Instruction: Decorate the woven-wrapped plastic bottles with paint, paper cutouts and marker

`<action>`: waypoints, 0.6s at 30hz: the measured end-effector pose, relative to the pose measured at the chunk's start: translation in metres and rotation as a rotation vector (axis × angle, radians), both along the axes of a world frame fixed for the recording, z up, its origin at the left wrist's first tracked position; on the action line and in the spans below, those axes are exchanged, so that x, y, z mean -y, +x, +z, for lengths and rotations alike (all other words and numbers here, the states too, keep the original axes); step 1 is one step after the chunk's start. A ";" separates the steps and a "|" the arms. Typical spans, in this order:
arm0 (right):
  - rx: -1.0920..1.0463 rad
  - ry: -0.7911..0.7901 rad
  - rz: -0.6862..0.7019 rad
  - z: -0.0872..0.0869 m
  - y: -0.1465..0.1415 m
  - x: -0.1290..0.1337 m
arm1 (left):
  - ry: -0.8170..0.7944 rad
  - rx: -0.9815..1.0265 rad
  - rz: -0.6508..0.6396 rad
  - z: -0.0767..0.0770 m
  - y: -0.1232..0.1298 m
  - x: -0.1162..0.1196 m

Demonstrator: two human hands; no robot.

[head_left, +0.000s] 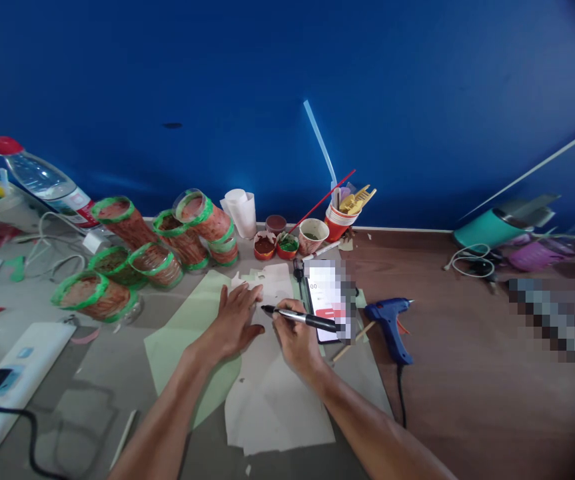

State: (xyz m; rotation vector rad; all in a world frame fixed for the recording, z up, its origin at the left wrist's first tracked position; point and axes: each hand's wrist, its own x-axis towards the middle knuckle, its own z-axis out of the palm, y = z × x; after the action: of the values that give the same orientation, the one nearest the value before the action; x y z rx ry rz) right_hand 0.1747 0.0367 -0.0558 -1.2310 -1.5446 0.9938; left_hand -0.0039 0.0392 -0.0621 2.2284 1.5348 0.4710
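My right hand grips a black and silver marker pen, its dark tip pointing left above a cut piece of white paper. My left hand lies flat with fingers spread on the paper's left side, close to the pen tip. Part of a pale green sheet shows beneath the left hand and forearm. Just right of the pen lies a phone with a lit screen. Whether the tip touches the paper I cannot tell.
A blue glue gun with a cord lies right. Several brown-painted, green-rimmed plastic cups stand left, near a water bottle. Paint cups and a red cup of tools line the wall. A white power strip is front left.
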 end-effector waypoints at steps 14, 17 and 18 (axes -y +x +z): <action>-0.031 -0.039 -0.058 0.001 0.000 -0.001 | -0.015 0.004 0.008 0.002 0.001 0.000; -0.002 -0.012 -0.062 0.002 0.000 -0.001 | -0.014 -0.005 0.000 0.003 0.001 0.000; 0.009 -0.002 -0.062 0.002 -0.001 -0.002 | -0.012 -0.007 -0.003 0.003 0.001 0.000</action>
State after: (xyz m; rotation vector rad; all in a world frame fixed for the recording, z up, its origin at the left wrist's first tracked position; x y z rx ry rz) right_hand 0.1741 0.0383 -0.0542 -1.2785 -1.5035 0.9508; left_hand -0.0033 0.0390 -0.0589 2.2250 1.5334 0.4520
